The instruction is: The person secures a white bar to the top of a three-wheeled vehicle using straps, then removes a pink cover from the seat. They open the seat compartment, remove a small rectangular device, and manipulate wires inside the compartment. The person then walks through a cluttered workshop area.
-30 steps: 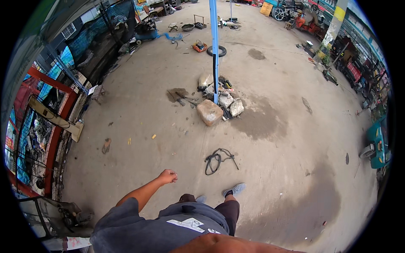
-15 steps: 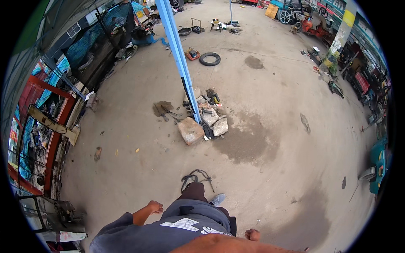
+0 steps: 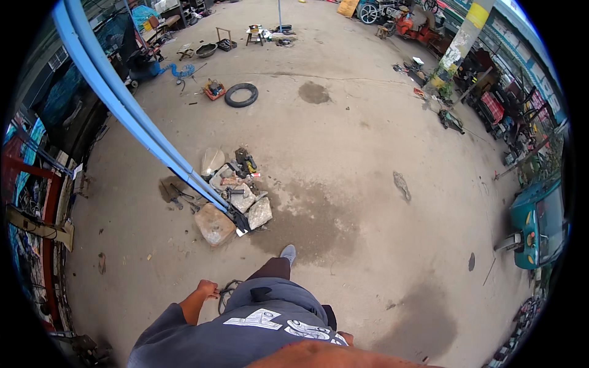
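Observation:
My left hand (image 3: 208, 289) hangs beside my dark grey shirt, its fingers loosely curled with nothing seen in them. In the picture it lies next to a dark coiled hose or rope (image 3: 227, 297), which rests on the ground below. Only a small part of my right hand (image 3: 347, 338) shows past the shirt's right edge; its fingers are hidden. One grey shoe (image 3: 288, 253) is stepping forward on the concrete. Ahead to the left, stones (image 3: 215, 225) and assorted tools (image 3: 244, 161) lie around the foot of a blue post (image 3: 147, 129).
Beyond the post lie a black tire (image 3: 241, 95) and an orange tray of parts (image 3: 215, 90). A small stool (image 3: 254, 35) stands farther back. To the right are a teal vehicle (image 3: 532, 227) and a yellow-banded pillar (image 3: 464, 43). A red-framed structure (image 3: 49, 245) lines the left side.
I have walked forward and turned right, so the post and stones now sit farther left. The hose has slid back beside my left hand in the view. My right hand is more hidden.

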The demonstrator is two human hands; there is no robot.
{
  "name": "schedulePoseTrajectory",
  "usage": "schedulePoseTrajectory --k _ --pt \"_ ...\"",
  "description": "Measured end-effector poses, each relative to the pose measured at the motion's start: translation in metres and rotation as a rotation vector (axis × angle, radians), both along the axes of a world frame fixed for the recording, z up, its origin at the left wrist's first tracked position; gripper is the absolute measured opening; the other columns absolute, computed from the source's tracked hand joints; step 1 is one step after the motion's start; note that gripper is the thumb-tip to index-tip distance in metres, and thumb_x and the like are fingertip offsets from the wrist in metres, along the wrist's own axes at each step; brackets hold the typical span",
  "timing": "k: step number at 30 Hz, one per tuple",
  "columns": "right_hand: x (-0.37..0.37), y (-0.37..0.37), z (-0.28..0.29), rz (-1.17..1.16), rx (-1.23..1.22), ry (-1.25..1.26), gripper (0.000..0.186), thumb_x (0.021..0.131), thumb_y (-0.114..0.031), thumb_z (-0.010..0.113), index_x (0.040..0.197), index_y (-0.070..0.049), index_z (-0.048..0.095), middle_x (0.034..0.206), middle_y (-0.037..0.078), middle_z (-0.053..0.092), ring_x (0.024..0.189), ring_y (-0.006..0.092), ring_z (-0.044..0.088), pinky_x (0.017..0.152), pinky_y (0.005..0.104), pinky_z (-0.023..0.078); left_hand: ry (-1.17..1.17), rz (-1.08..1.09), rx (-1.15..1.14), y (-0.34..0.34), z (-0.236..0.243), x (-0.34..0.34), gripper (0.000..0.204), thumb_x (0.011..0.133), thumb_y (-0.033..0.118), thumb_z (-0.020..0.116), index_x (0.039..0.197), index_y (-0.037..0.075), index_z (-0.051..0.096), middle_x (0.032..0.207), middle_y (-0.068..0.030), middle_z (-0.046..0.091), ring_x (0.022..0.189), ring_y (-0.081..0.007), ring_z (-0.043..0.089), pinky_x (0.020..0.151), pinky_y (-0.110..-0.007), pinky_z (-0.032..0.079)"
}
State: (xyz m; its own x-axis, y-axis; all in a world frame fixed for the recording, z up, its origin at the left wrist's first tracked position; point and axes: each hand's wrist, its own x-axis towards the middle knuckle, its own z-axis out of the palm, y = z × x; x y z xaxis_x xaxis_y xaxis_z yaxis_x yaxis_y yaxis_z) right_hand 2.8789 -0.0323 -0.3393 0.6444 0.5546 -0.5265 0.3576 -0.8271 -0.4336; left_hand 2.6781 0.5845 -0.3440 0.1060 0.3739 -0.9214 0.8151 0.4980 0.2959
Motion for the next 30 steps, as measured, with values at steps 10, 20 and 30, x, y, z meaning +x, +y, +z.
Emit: schedulePoseTrajectory --k 10,20,30 --pt "0.17 0.122 0.045 -1.052 0.165 0.649 0.012 0.085 -0.012 0.056 0.087 -0.003 0.064 0.076 0.013 0.064 0.066 0.0256 0.064 0.059 0.0381 0.052 -0.217 -0.201 0.173 0.122 0.069 0.308 0.015 0.084 0.014 0.063 0.078 0.0 0.061 0.061 -0.0044 0.052 0.047 -0.0148 0.046 0.046 -0.036 0.046" --pt "0.499 0.164 0.007 -1.437 0.338 0.866 0.009 0.087 -0.004 0.05 0.086 -0.001 0.059 0.069 0.007 0.058 0.058 0.0185 0.058 0.053 0.0314 0.05 0.039 0.053 -0.021 0.102 0.03 0.434 0.013 0.089 0.008 0.051 0.087 0.001 0.062 0.055 -0.0036 0.041 0.042 -0.017 0.038 0.046 -0.043 0.044" --pt "0.839 0.251 0.051 -1.192 0.267 0.626 0.019 0.089 -0.01 0.052 0.102 0.002 0.06 0.085 0.013 0.065 0.069 0.0219 0.064 0.061 0.0352 0.055 -0.185 -0.366 0.101 0.08 0.064 0.601 0.02 0.087 0.005 0.046 0.092 0.002 0.066 0.065 -0.0049 0.053 0.051 -0.0182 0.049 0.049 -0.037 0.047"
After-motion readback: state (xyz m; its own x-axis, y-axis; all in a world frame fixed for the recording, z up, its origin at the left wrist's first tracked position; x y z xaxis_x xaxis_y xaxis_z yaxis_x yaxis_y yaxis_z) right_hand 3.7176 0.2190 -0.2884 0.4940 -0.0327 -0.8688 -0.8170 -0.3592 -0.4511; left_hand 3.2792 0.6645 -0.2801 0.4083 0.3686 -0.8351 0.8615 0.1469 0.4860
